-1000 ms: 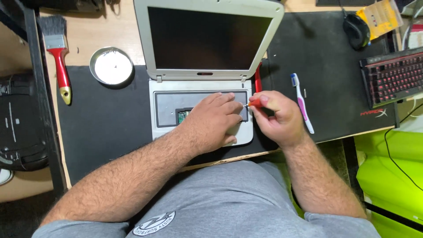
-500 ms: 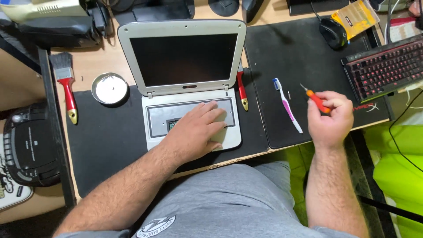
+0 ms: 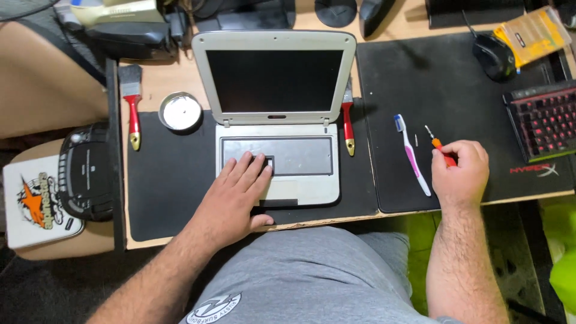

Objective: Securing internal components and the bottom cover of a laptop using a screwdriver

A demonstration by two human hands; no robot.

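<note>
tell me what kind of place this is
Probably a home desk used for electronics repair: a laptop with its keyboard removed, a small screwdriver in the right hand, and cleaning brushes on work mats.

An open grey laptop [image 3: 276, 120] sits on a black mat [image 3: 168, 186] at the middle of the desk's near edge, keyboard removed, bare metal tray exposed. The left hand [image 3: 237, 195] lies flat on the laptop's base, fingers spread over the tray's left part and the palm rest. The right hand [image 3: 461, 171] rests on a second black mat [image 3: 444, 78] toward the right, closed around a small orange-handled screwdriver [image 3: 438, 144], tip pointing toward the far edge. A pink and white toothbrush [image 3: 413, 156] lies just left of that hand. A red-handled brush [image 3: 348, 123] lies against the laptop's right side; another red-handled brush [image 3: 132, 105] and a round metal dish [image 3: 180, 111] lie to its left.
</note>
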